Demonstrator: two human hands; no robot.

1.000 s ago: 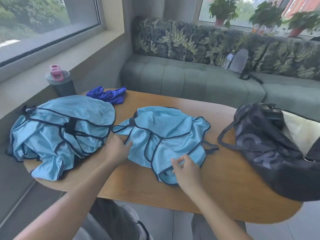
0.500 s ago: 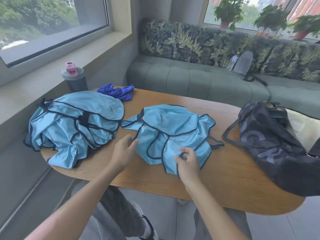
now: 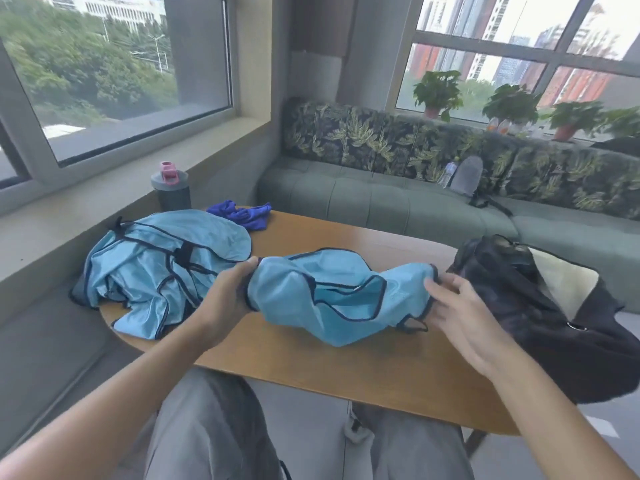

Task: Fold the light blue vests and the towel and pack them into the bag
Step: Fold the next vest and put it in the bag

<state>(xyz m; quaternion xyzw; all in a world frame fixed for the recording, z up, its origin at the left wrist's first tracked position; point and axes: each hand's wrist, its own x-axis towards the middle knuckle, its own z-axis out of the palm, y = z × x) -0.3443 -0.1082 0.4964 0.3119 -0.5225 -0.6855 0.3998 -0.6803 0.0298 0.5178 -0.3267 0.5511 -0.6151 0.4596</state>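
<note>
A light blue vest with dark piping (image 3: 332,296) hangs stretched between my hands just above the wooden table (image 3: 363,368). My left hand (image 3: 228,292) grips its left end. My right hand (image 3: 453,306) holds its right end, fingers spread and partly behind the fabric. A heap of more light blue vests (image 3: 162,265) lies crumpled at the table's left end. A dark blue towel (image 3: 246,214) lies bunched at the far left corner. The black bag (image 3: 554,320) sits open at the right end, with a cream lining showing.
A grey bottle with a pink lid (image 3: 170,187) stands by the window ledge behind the heap. A green sofa (image 3: 398,202) runs behind the table, with a grey backpack (image 3: 467,176) on it. My knees are under the table's near edge.
The middle vest was lying crumpled on the table; both hands took hold of its ends and lifted it, pulling it out sideways. The view tilted upward.
</note>
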